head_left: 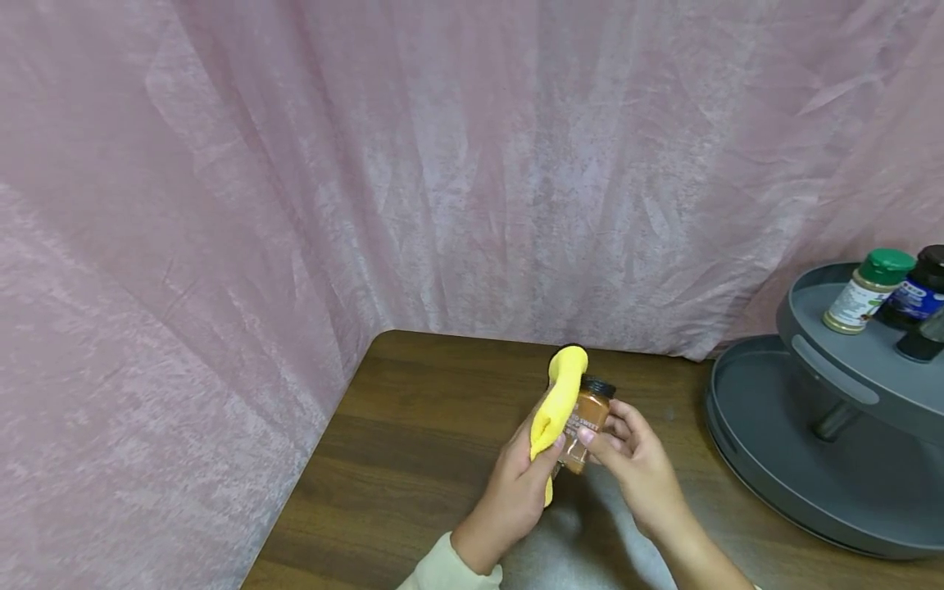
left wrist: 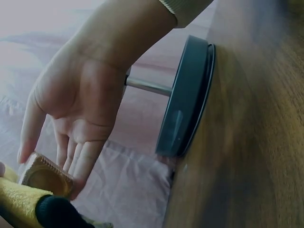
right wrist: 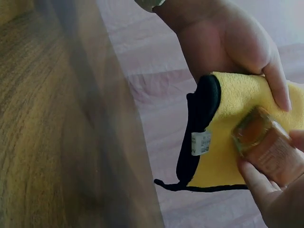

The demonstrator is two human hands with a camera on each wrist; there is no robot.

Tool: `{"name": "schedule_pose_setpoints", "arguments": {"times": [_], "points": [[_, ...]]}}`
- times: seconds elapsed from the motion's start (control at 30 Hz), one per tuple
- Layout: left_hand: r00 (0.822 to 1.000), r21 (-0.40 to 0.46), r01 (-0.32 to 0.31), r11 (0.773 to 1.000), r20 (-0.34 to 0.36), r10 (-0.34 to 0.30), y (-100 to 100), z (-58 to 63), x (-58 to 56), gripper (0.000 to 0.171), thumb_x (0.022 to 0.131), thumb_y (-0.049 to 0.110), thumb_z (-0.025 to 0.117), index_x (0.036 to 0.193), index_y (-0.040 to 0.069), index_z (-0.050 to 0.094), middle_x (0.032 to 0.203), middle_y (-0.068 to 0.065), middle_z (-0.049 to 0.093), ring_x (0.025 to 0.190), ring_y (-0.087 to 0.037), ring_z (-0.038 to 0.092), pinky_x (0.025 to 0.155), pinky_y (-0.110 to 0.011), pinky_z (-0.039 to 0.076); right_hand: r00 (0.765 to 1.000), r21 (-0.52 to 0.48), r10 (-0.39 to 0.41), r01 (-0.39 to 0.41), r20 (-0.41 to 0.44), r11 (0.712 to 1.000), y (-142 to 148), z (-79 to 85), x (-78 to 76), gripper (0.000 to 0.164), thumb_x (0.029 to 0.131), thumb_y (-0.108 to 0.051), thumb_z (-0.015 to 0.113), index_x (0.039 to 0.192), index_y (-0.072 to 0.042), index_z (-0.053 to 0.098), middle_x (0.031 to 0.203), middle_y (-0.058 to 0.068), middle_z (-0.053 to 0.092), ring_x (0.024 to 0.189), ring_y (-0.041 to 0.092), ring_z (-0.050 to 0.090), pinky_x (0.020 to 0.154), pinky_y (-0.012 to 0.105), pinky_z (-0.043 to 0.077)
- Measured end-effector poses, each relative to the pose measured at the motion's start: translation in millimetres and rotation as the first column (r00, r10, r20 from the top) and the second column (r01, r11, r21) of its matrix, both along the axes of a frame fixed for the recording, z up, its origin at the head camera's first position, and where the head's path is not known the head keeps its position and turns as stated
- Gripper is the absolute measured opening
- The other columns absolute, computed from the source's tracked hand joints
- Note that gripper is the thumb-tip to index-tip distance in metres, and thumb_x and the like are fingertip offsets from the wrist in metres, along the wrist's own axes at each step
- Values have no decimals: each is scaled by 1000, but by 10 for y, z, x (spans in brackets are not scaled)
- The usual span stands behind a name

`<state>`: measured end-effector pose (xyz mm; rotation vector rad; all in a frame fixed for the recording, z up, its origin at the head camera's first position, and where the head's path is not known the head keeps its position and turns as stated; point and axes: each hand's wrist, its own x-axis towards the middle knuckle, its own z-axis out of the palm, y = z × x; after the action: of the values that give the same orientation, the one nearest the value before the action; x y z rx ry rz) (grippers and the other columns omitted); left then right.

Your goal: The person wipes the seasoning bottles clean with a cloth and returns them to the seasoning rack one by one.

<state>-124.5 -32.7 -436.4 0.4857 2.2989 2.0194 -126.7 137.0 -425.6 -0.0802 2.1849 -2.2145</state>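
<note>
My left hand grips a folded yellow cloth over the wooden table. Right up against the cloth is a spice jar with a black lid and orange-brown contents, pinched between the thumb and fingers of my right hand. In the right wrist view the cloth hangs spread, with black edging and a white tag, and the jar's base lies against it. The left wrist view shows the clear bottom of the jar beside the cloth, with my right palm behind.
A grey two-tier round stand occupies the right of the table. Its upper tier carries a green-capped bottle, a dark jar with a blue label and another container at the frame edge. Pink curtains hang behind.
</note>
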Motion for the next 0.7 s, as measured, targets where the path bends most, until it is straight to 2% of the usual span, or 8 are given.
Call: {"name": "schedule_pose_setpoints", "arguments": {"times": [0.13,0.2,0.33,0.53,0.7], "points": [[999,-34,13,999,-39,-14,14,12,-1,54,106,26,50,157,36,33,158,10,43,135,-14,50,112,-26,41,996,-75,-69,65,-51,995,37,14,-6,53,100,-8,61,145,3,35,118,2,62,104,8,67,86,24,58],[999,-30,21,999,-46,-22,22,12,-8,54,106,26,50,156,37,33,159,12,41,138,-13,47,115,-26,38,995,-85,-79,74,-62,994,52,20,-5,53,101,-10,60,146,2,34,118,0,62,106,8,66,88,23,58],[999,-35,19,999,-42,-20,37,-6,-9,53,107,27,50,156,35,33,158,10,43,140,-13,47,117,-27,37,995,-30,-74,72,-63,997,73,20,2,58,102,-13,60,151,2,33,125,6,58,110,6,63,90,19,55],[999,25,-16,1000,33,15,26,-24,9,48,107,26,49,154,23,40,141,-8,58,122,-20,59,101,-27,50,1000,98,6,-3,-30,995,53,1,4,64,101,-17,62,155,-1,32,132,21,56,109,4,64,90,17,53],[994,107,-40,993,101,29,1,-17,-19,43,107,26,49,148,15,44,133,-13,60,116,-19,62,94,-25,53,996,112,76,-70,-56,991,4,-39,-3,64,98,-12,64,154,-1,36,126,24,60,105,7,65,87,23,56]]}}
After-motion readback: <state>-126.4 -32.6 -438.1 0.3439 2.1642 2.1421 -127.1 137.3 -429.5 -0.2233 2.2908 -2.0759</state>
